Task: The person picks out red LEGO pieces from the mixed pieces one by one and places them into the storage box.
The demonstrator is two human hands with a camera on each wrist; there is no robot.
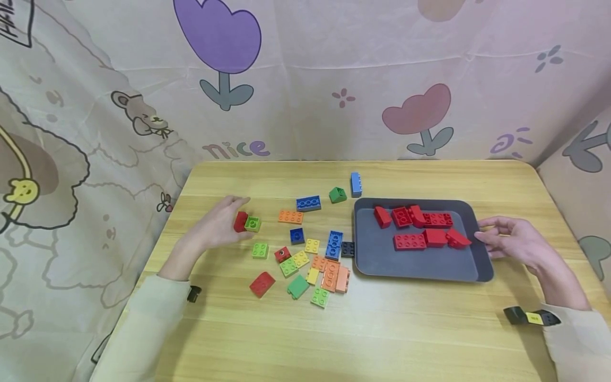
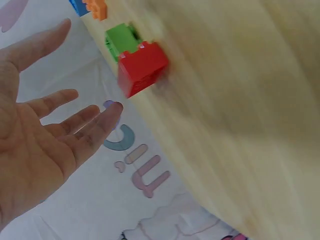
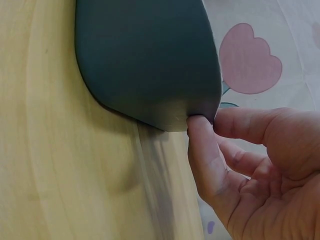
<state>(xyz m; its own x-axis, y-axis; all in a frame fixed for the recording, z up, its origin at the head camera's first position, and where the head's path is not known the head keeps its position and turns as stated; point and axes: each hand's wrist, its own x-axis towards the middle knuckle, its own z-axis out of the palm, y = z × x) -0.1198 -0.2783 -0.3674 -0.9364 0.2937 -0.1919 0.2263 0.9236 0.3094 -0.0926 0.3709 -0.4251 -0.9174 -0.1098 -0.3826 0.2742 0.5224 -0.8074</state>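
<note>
Head view: the left hand (image 1: 217,223) is beside a red brick (image 1: 240,222), which lies next to a light green brick (image 1: 253,224) on the worktop (image 1: 406,329); the right hand (image 1: 513,241) is at the right end of a dark tray (image 1: 425,268) bearing red bricks (image 1: 409,242). The bricks look light, rigid and smooth, probably hard to break; opposite side walls appear the best hold. The cloth (image 1: 305,106) reads "nice"; lettering at the upper left is cut off and sideways. The yellow label (image 1: 534,318) by the right sleeve is illegible. One brick (image 1: 282,254) has a printed eye; no brand can be read. Left wrist view: the left hand is free, fingers extended and apart from the red brick. Right wrist view: the right hand pinches the tray's edge between thumb and finger; the tray looks stiff, fairly light and perhaps slippery, its rim being the natural hold.
</note>
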